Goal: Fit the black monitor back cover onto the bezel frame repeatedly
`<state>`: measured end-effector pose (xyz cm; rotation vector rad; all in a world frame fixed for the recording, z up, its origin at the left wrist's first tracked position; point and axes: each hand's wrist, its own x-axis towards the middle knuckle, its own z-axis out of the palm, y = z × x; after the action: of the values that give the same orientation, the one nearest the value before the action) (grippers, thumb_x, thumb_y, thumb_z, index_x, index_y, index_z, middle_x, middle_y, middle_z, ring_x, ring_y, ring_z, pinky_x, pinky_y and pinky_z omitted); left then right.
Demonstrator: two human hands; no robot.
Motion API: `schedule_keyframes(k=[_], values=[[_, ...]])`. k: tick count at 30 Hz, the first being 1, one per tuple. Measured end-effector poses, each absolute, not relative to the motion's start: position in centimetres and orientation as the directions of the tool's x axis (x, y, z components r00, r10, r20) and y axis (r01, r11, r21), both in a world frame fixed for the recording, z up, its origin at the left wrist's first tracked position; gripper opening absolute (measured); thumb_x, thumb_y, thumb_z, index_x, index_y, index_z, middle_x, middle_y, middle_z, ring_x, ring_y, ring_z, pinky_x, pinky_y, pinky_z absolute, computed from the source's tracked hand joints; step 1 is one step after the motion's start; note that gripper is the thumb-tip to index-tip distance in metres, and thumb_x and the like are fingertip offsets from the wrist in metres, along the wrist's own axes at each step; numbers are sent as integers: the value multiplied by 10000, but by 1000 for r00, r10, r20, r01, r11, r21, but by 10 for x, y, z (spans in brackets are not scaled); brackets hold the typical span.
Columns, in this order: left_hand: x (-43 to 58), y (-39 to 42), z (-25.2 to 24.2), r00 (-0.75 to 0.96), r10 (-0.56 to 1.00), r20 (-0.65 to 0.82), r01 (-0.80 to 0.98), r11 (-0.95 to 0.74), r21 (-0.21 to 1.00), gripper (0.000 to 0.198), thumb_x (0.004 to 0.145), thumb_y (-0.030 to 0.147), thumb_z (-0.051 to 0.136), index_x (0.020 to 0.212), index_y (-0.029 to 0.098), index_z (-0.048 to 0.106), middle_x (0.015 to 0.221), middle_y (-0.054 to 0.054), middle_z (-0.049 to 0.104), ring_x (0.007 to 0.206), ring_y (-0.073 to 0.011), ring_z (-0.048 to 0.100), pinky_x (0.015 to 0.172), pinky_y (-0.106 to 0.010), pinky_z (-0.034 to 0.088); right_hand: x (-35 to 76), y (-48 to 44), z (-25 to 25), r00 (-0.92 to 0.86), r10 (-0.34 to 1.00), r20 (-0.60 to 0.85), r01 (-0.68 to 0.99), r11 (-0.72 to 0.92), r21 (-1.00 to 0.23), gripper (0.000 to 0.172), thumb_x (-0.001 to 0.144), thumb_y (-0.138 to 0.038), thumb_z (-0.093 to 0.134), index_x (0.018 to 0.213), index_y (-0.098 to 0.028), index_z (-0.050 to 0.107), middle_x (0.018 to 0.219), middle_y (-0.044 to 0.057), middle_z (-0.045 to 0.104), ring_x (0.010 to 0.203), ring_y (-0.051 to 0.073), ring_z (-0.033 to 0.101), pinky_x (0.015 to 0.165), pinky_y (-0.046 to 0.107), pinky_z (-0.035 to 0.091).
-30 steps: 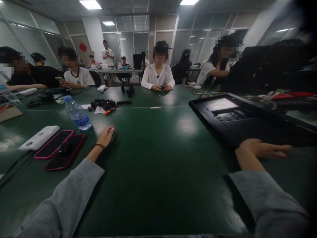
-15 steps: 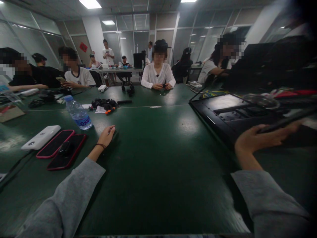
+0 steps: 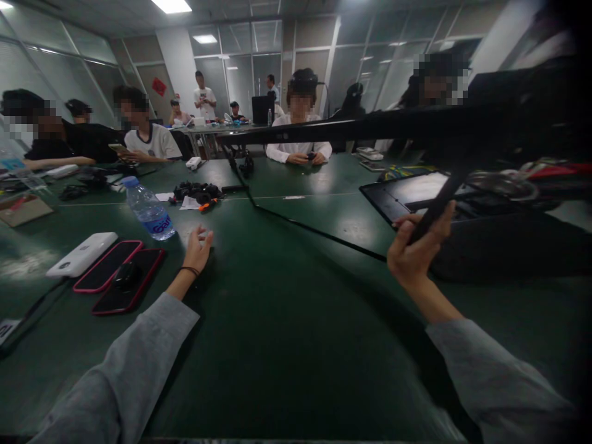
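Observation:
My right hand point(image 3: 411, 262) grips one side of a thin black frame point(image 3: 340, 129), lifted and tilted above the green table point(image 3: 277, 345). Its long upper bar crosses in front of the person opposite, and a thin lower edge slants down towards my wrist. The table shows through its middle; its exact kind I cannot make out. My left hand point(image 3: 198, 246) rests on the table with loose, slightly parted fingers, holding nothing. Just beyond it stands a water bottle point(image 3: 150, 209) with a blue cap. Two red-edged phones point(image 3: 108, 268) lie to its left, a small black device point(image 3: 124, 275) on one.
A white power bank point(image 3: 83, 254) with a cable lies at the left. Dark gear with an orange piece point(image 3: 198, 194) sits farther back. On the right are a flat black panel point(image 3: 416, 191) and coiled cables. Several people sit around the table.
My right hand has moved left and upright, swinging the black frame from the right edge across the view. The left hand stays in place, its fingers a little more parted.

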<state>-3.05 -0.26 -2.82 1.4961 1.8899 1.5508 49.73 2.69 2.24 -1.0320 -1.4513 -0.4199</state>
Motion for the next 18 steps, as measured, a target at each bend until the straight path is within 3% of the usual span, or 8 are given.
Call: schedule_keyframes(k=[2,4,6,9,11,18], values=[[-30,-3,-26,-493,745,449,551,-132,824,810,860,563,684,1501,145,419,1479,-229,488,1200,-270,624,1069,-479,488,488,22,27,151,310,939,760,571,-311,687,1036,-364,367,1644,-198,94,925,36,618,693,172,649,808,443,584],[-28,-5,-23,-514,708,484,549,-162,820,887,833,590,710,1525,149,373,1503,-232,463,1181,-261,636,1038,-452,508,484,19,29,194,411,891,697,581,-420,647,1053,-371,353,1635,-230,107,896,7,605,577,134,620,635,334,569],[-23,-10,-17,-475,733,486,531,-202,823,855,858,618,667,1515,157,372,1436,-206,546,1085,-231,679,957,-412,546,484,19,27,246,530,812,640,541,-546,594,1061,-397,352,1602,-231,172,873,-6,599,550,123,616,577,291,545],[-13,-19,-6,-366,809,460,552,-210,807,669,951,626,506,1426,156,468,1120,-112,732,835,-173,706,838,-356,561,491,26,16,303,665,682,588,433,-683,545,1050,-428,377,1536,-222,245,866,-6,610,578,127,623,611,281,552],[-7,-24,-1,-335,819,465,590,-202,782,615,977,609,449,1386,152,496,978,-69,759,697,-149,670,775,-330,547,497,34,3,301,744,596,571,360,-738,551,1027,-427,410,1510,-210,257,872,3,628,617,143,644,670,303,573],[-2,-23,0,-343,835,431,598,-160,785,587,990,558,423,1408,145,423,926,-54,759,590,-138,610,672,-315,508,510,63,-27,263,856,445,573,232,-786,544,903,-403,509,1395,-191,410,876,92,687,749,304,714,812,539,588]])
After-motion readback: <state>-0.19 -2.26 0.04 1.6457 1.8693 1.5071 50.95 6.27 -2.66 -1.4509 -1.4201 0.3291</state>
